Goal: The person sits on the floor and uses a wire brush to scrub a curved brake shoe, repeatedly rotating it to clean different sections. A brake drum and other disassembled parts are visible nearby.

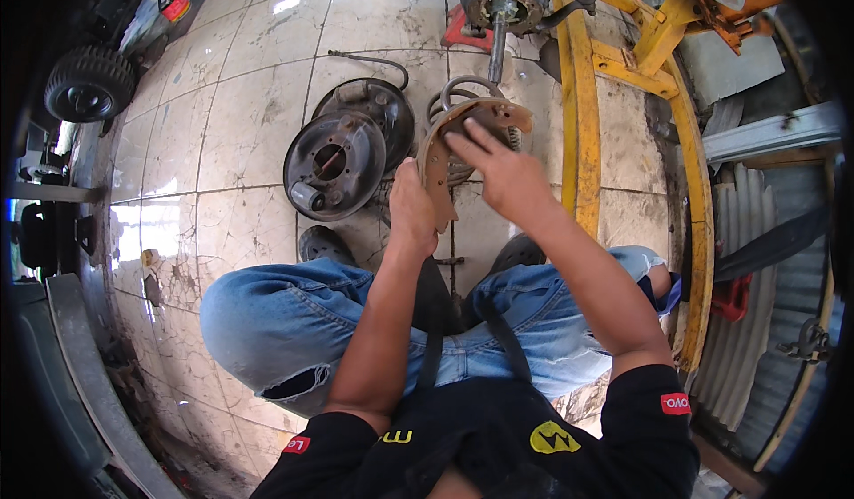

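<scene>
My left hand (412, 207) grips the lower left part of a curved brown brake shoe (438, 184), holding it up between my knees. Across the shoe's curved inner side lies my right hand (511, 177), its index and middle fingers stretched out and spread. A dark patch shows under those fingertips; whether it is a thin piece of something or only shadow, I cannot make out. Coil springs (464, 83) lie on the floor behind the shoe and are partly covered by it. To the left, a black round brake backing plate (360, 156) overlaps a second backing plate (398, 112).
A yellow metal frame (580, 134) stands close on the right. At the top, a hub with a shaft (498, 36) extends over the tiled floor (253, 121). A small wheel (89, 84) is at the far left; corrugated sheets (734, 303) line the right side.
</scene>
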Tool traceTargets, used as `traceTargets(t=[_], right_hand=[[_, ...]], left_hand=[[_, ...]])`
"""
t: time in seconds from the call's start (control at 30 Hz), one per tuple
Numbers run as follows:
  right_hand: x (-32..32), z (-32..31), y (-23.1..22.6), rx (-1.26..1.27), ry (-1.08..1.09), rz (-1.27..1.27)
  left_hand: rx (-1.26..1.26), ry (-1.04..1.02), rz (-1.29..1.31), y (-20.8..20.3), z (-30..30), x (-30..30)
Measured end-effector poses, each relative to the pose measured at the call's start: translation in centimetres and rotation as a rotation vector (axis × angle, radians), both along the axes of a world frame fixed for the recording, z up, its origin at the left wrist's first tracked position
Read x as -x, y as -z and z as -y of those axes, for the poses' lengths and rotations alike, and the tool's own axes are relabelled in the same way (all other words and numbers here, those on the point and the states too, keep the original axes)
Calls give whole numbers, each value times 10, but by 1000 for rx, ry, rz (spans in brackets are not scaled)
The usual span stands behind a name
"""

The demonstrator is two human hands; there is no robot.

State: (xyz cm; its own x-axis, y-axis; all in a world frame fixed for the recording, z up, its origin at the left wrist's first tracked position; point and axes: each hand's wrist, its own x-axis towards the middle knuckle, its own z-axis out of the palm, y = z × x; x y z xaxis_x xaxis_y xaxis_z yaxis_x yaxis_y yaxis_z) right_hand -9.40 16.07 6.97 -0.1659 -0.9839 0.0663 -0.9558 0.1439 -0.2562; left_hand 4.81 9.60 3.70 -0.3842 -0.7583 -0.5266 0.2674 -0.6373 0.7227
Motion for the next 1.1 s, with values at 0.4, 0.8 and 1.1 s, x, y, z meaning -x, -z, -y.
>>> traceTargets(t=[0.4, 0.8, 1.1], right_hand=[[3, -1, 3, 7, 26, 47], [6, 2, 3, 4, -12, 44], [10, 3, 3, 10, 87, 60]], left_hand=[[-45, 1, 21, -7, -1, -1], [-60, 10, 41, -5, 1, 0], [-70, -9, 48, -1, 1, -1]])
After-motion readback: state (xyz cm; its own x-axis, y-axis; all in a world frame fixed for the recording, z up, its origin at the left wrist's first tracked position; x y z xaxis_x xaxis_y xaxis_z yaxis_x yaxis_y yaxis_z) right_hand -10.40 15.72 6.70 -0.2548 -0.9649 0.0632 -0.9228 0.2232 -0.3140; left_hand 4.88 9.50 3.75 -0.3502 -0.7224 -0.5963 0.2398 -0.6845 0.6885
